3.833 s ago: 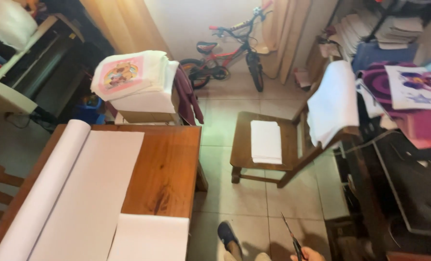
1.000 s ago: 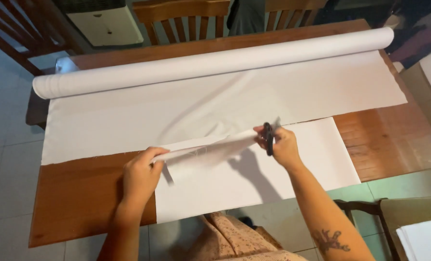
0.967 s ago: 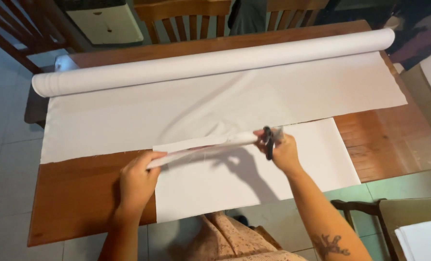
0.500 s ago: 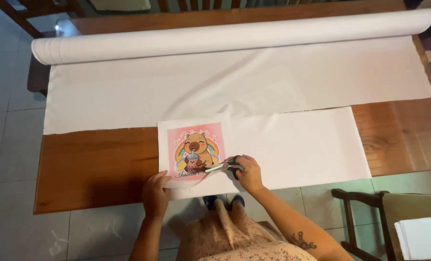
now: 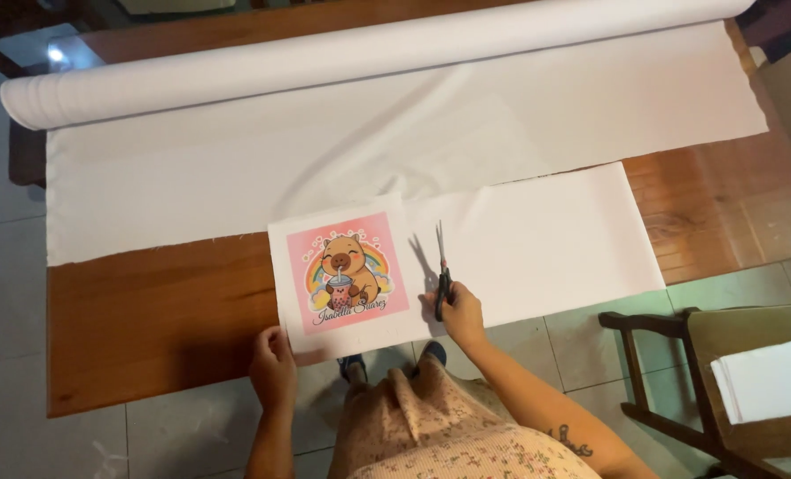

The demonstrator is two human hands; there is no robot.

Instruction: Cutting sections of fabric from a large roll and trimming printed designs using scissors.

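Note:
A white fabric square with a pink cartoon animal print (image 5: 349, 273) lies flat at the table's near edge. My left hand (image 5: 273, 365) presses on its lower left corner. My right hand (image 5: 459, 311) grips black-handled scissors (image 5: 442, 269), blades pointing away from me, just right of the printed square and over a plain white fabric piece (image 5: 546, 239). Behind them a wide white sheet (image 5: 395, 146) spreads from a long fabric roll (image 5: 351, 55).
The wooden table (image 5: 147, 310) shows bare wood at the left and at the right end. A wooden chair (image 5: 724, 390) with a stack of white squares (image 5: 768, 380) stands at the lower right on the tiled floor.
The camera has come closer. My right hand has turned the scissors upright and shifted to the right of the printed square; my left hand has slid down to its lower left corner.

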